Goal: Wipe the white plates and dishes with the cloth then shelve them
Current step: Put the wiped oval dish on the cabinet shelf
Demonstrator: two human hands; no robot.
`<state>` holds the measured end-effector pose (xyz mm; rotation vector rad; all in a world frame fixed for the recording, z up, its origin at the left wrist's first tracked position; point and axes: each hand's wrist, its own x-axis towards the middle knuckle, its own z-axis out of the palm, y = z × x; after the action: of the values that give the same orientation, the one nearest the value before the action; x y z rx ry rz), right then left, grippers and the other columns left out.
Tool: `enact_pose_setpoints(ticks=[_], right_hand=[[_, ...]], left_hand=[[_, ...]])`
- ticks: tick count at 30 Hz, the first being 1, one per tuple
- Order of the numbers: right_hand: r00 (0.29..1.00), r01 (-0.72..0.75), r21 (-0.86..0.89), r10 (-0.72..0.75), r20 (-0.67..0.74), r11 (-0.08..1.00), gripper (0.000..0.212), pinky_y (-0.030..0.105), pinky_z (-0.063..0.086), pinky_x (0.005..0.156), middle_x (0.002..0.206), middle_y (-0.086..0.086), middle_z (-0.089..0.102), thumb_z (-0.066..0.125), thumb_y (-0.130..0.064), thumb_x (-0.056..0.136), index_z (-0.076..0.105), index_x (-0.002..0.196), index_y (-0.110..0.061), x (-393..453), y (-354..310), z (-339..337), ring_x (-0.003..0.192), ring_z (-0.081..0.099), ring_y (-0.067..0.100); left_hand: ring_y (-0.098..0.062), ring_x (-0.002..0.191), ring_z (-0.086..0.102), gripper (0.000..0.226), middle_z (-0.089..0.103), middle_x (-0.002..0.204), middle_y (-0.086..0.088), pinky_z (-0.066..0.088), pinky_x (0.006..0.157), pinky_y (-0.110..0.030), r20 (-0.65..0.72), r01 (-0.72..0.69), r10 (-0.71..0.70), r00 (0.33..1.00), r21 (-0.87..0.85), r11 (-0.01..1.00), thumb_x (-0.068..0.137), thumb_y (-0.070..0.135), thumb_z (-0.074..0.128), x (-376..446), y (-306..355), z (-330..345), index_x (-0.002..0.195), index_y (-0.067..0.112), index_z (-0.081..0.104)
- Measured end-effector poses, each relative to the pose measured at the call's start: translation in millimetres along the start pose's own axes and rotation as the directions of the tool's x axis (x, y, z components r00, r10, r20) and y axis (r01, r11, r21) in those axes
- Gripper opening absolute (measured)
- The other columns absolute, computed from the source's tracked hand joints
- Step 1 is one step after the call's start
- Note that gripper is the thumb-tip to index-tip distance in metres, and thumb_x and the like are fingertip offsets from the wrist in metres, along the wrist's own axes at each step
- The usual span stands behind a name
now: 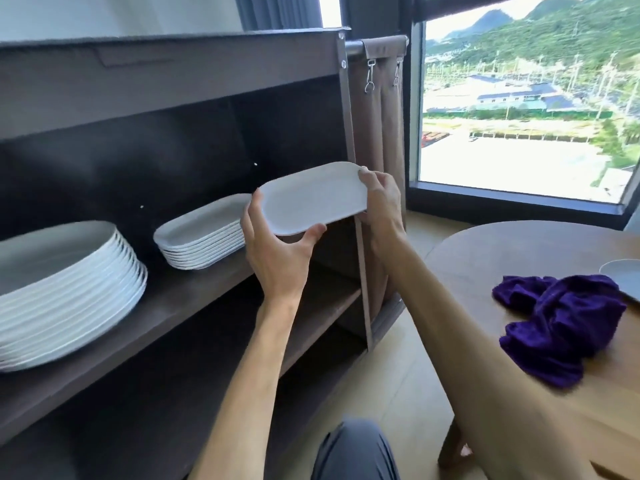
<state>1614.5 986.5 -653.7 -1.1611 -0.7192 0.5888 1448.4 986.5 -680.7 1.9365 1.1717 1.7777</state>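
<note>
Two hands hold one white oblong dish [313, 199] in the air, just in front of the dark shelf unit [194, 299] and slightly tilted; the left hand [277, 251] grips its near-left end, thumb curled under the front edge and fingers up along the side; the right hand [381, 206] pinches the far-right end, fingertips over the rim; the dish hovers just beside and a little above a stack of matching oblong dishes [202, 237] that sits on the middle shelf; further left on the same shelf stands a taller stack of round white plates [65, 292]; the shelf below them looks bare and dark; on the right a round wooden table [519, 258] carries a crumpled purple cloth [561, 323], lying loose and well apart from both hands; at the table's far right edge the rim of another white plate [623, 277] shows, touching the cloth; beyond the table a large window [526, 98] looks out on green hills and buildings.
</note>
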Motion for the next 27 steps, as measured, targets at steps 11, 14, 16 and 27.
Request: enact_pose_setpoints(ticks=[11, 14, 16, 27], right_hand=[[0.917, -0.085, 0.018, 0.071, 0.391, 0.996, 0.078, 0.022, 0.037, 0.08, 0.134, -0.006, 0.046, 0.068, -0.053, 0.085, 0.04, 0.151, -0.026, -3.2, 24.6, 149.8, 0.114, 0.047, 0.008], [0.908, -0.078, -0.023, 0.08, 0.412, 0.997, 0.078, 0.022, 0.036, 0.085, 0.138, -0.004, 0.049, 0.069, -0.055, 0.084, 0.043, 0.15, -0.023, -1.5, 37.5, 168.4, 0.119, 0.049, 0.011], [0.907, -0.067, -0.042, 0.078, 0.414, 0.997, 0.082, 0.027, 0.036, 0.095, 0.144, 0.0, 0.052, 0.069, -0.056, 0.082, 0.043, 0.151, -0.02, 1.5, 44.3, 176.0, 0.126, 0.049, 0.015], [0.911, -0.03, -0.191, 0.105, 0.398, 0.981, 0.08, 0.027, 0.038, 0.098, 0.149, 0.008, 0.051, 0.067, -0.049, 0.09, 0.036, 0.155, -0.014, 17.5, 57.3, 183.6, 0.135, 0.05, 0.024]], left_hand=[[-0.019, 0.125, 0.054, 0.088, 0.054, 0.137, -0.003, 0.045, 0.105, -0.033, -0.236, 0.249, -0.206, 0.95, 0.171, 0.953, 0.068, 0.043, 0.094, 57.5, -48.9, -84.1, 0.141, 0.018, 0.05], [-0.02, 0.125, 0.054, 0.089, 0.054, 0.139, -0.005, 0.04, 0.1, -0.024, -0.248, 0.275, -0.22, 0.943, 0.217, 0.937, 0.069, 0.044, 0.093, 61.7, -60.5, -91.8, 0.142, 0.016, 0.05], [-0.021, 0.123, 0.055, 0.089, 0.053, 0.138, -0.006, 0.038, 0.095, -0.023, -0.252, 0.302, -0.243, 0.937, 0.234, 0.924, 0.07, 0.045, 0.092, 66.1, -68.0, -94.3, 0.143, 0.016, 0.048], [-0.022, 0.115, 0.059, 0.082, 0.05, 0.138, -0.008, 0.042, 0.089, -0.025, -0.211, 0.355, -0.305, 0.929, 0.263, 0.897, 0.074, 0.046, 0.09, 70.5, -69.8, -92.2, 0.14, 0.017, 0.05]])
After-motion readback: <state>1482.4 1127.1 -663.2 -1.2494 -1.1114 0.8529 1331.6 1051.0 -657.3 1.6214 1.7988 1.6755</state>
